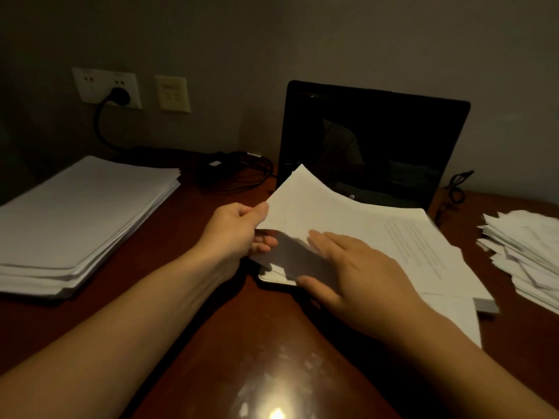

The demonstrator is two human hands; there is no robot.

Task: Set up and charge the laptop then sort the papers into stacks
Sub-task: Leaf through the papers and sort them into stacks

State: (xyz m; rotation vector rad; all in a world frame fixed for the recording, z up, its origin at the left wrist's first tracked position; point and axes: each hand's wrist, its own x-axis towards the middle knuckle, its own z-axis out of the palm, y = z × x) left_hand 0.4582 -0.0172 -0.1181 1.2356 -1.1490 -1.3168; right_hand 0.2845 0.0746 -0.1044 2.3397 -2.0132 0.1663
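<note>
- The laptop [372, 140] stands open at far centre with a dark screen, and a plug [120, 96] sits in the far-left socket, so setup looks done.
- Sorting appears half done: stack [81, 219] left, loose pile [526, 252] right, unsorted papers [423, 246] in the middle.
- The left hand [236, 231] pinches a lifted sheet [305, 201]; the right hand [357, 267] lies flat on the papers.
- The print is too faint to read.

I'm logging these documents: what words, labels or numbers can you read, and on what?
None is legible.
On the paper pile: printed lines, too blurred to read.
On the yellow wall plate: faint marks, too blurred.
On the lifted sheet: nothing legible.
On the laptop screen: dark, no text.
</note>
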